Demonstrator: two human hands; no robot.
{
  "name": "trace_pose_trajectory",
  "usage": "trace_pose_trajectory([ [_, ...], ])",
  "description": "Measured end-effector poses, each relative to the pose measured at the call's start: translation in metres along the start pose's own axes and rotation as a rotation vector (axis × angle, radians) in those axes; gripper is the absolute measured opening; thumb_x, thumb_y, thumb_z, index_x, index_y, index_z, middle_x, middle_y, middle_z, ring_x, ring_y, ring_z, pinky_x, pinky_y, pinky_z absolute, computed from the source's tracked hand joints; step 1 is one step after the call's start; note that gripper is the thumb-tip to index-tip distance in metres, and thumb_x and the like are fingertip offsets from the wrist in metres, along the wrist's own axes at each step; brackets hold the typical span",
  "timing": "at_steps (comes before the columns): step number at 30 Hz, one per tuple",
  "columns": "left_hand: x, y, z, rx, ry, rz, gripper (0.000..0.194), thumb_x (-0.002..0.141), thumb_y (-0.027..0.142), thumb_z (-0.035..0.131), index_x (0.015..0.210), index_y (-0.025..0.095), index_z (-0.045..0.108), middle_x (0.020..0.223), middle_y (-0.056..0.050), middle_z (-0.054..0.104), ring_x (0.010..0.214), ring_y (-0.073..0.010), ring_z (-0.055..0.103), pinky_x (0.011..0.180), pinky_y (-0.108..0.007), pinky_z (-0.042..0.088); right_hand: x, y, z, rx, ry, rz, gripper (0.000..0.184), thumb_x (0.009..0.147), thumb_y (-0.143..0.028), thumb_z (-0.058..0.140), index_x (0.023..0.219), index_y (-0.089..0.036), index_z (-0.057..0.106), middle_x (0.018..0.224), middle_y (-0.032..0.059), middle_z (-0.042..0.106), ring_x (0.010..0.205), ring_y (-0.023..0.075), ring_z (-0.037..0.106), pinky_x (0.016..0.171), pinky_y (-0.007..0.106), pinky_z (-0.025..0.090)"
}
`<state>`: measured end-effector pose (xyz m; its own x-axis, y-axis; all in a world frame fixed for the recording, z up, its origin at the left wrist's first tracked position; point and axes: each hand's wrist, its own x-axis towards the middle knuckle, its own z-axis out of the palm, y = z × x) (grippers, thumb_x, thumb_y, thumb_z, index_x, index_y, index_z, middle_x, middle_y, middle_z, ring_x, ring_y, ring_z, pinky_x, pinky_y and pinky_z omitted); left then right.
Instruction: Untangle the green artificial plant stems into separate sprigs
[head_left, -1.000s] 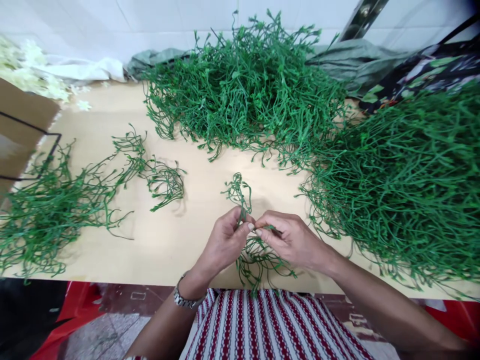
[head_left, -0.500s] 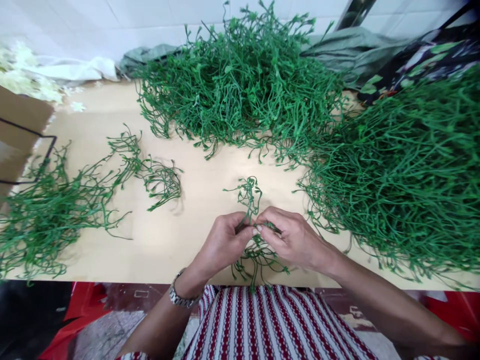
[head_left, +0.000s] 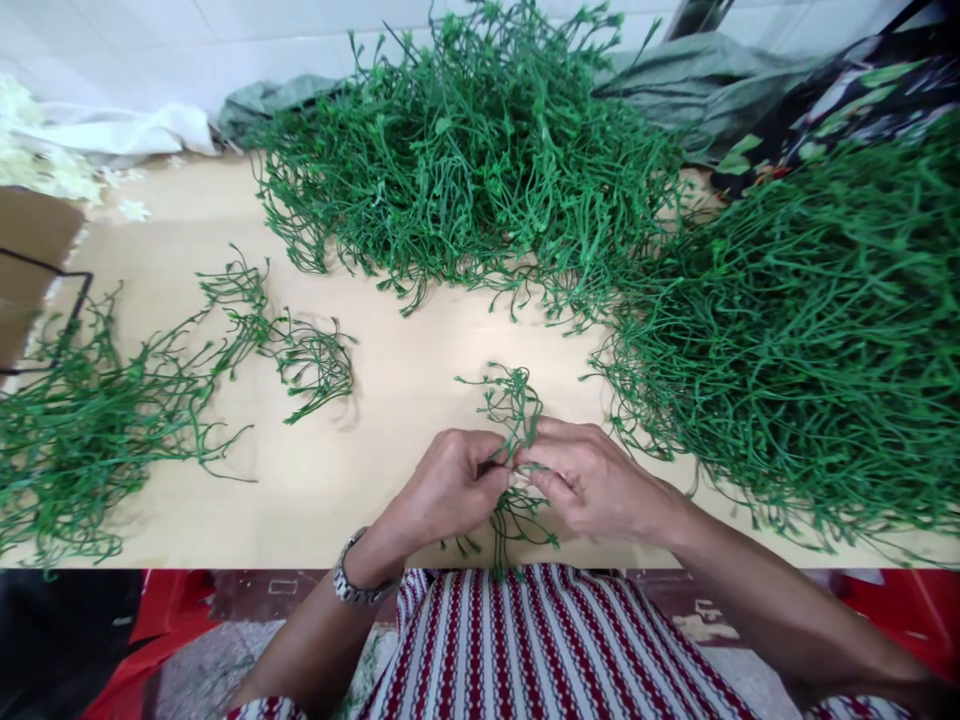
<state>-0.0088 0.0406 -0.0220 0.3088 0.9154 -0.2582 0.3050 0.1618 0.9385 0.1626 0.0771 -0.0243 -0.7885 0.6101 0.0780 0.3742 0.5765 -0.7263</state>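
Note:
Near the table's front edge, my left hand (head_left: 461,487) and my right hand (head_left: 592,475) meet, both pinching the middle of a small bunch of thin green artificial plant stems (head_left: 514,400). Its budded tips stick up above my fingers, and more stems hang below toward the striped clothing. The exact spot where the fingertips join is partly hidden. A small loose sprig (head_left: 319,365) lies on the table to the left of my hands.
A tall heap of green stems (head_left: 480,180) stands at the back, and a larger one (head_left: 810,350) fills the right side. A flatter pile (head_left: 82,440) lies left beside a cardboard box (head_left: 34,260). Pale flowers (head_left: 45,150) sit at the back left corner of the table (head_left: 300,500).
The bunch's upper stems have tipped a little to the right, and my right fingers have shifted around them. The whole view has slid slightly.

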Motion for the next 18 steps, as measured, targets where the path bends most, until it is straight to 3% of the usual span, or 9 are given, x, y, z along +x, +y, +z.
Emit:
trace_pose_trajectory([
  [2, 0.001, -0.001, -0.003, -0.199, -0.078, -0.035, 0.015, 0.069, 0.016, 0.055, 0.055, 0.014, 0.054, 0.050, 0.003, 0.040, 0.048, -0.0077, 0.032, 0.046, -0.023, 0.025, 0.003, 0.007, -0.003, 0.239, -0.036, 0.019, 0.017, 0.077, -0.008, 0.045, 0.072, -0.015, 0.059, 0.070, 0.0022, 0.055, 0.065, 0.0107, 0.050, 0.057, 0.022, 0.038],
  [4, 0.003, -0.002, -0.004, -0.398, -0.065, -0.067, 0.011, 0.066, 0.019, 0.062, 0.057, 0.014, 0.059, 0.050, 0.002, 0.045, 0.048, -0.0073, 0.034, 0.045, -0.023, 0.026, 0.006, 0.014, -0.005, 0.415, -0.020, 0.092, 0.014, 0.080, -0.013, 0.046, 0.073, -0.015, 0.059, 0.073, 0.0023, 0.057, 0.069, 0.0110, 0.053, 0.062, 0.023, 0.041],
  [8, 0.011, -0.007, -0.001, -0.704, 0.129, -0.097, 0.009, 0.058, 0.020, 0.072, 0.059, 0.014, 0.066, 0.054, 0.002, 0.049, 0.045, -0.0048, 0.034, 0.042, -0.021, 0.024, 0.012, 0.017, 0.001, 0.557, 0.094, 0.306, 0.020, 0.086, -0.029, 0.044, 0.090, -0.015, 0.057, 0.078, 0.0026, 0.058, 0.073, 0.0117, 0.055, 0.066, 0.025, 0.043],
  [12, 0.015, -0.009, 0.007, -0.802, 0.322, -0.067, 0.007, 0.058, 0.019, 0.075, 0.063, 0.016, 0.070, 0.062, 0.000, 0.057, 0.046, -0.0032, 0.038, 0.043, -0.019, 0.027, 0.016, 0.007, 0.013, 0.742, 0.155, 0.321, 0.030, 0.081, -0.037, 0.053, 0.104, -0.017, 0.054, 0.102, 0.0057, 0.060, 0.091, 0.0139, 0.056, 0.078, 0.027, 0.045],
  [18, 0.015, -0.008, 0.013, -0.890, 0.321, -0.042, 0.008, 0.058, 0.021, 0.075, 0.064, 0.016, 0.072, 0.060, 0.000, 0.056, 0.045, -0.0034, 0.037, 0.041, -0.019, 0.025, 0.017, 0.004, 0.019, 0.852, 0.100, 0.263, 0.025, 0.084, -0.040, 0.049, 0.082, -0.016, 0.056, 0.080, 0.0033, 0.063, 0.080, 0.0137, 0.059, 0.074, 0.028, 0.047],
])
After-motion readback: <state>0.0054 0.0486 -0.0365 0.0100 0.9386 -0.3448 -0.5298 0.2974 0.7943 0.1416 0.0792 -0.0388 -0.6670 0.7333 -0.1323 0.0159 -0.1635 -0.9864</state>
